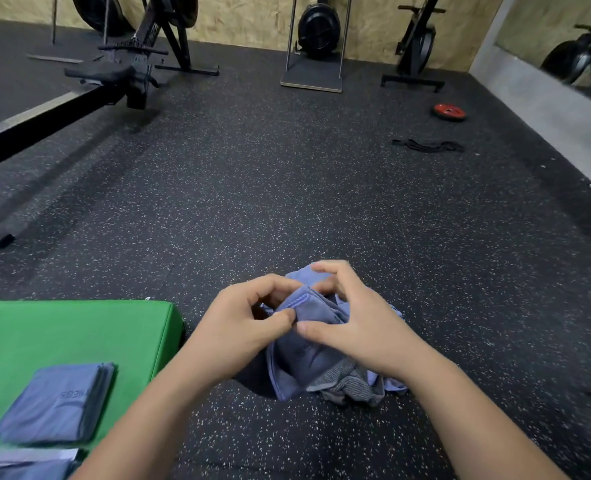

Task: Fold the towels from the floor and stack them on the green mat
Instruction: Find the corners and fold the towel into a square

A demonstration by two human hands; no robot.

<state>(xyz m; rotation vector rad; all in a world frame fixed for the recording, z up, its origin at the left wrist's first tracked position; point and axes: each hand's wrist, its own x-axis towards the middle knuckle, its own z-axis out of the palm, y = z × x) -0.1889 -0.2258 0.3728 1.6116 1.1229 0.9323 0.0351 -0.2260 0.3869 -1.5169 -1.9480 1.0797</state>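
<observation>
The main risk is a bad start to the fold. The towel is bunched between the hands and only a short run of its stitched hem shows, so they may be holding two spots on one edge rather than two corners. Spread from such a hold, it would likely hang crooked and fold lopsided, and then sit badly on the stack.

A second risk lies below. The towel's lower part drapes onto the heap of other cloth on the floor, and I cannot tell whether the two are tangled. A lift could drag a grey piece along. A light pinch could also let the hem slip as the cloth opens.

The left hand pinches the hem between thumb and forefinger. The right hand curls its fingers over the top of the bunch, thumb stretched along the near side, and appears to grip the cloth too.

The towel sits between and under both hands, straight ahead of the person and over the floor. The mat lies just to the left of the left arm. The stack rests on the mat's near part, well apart from the hands.
</observation>
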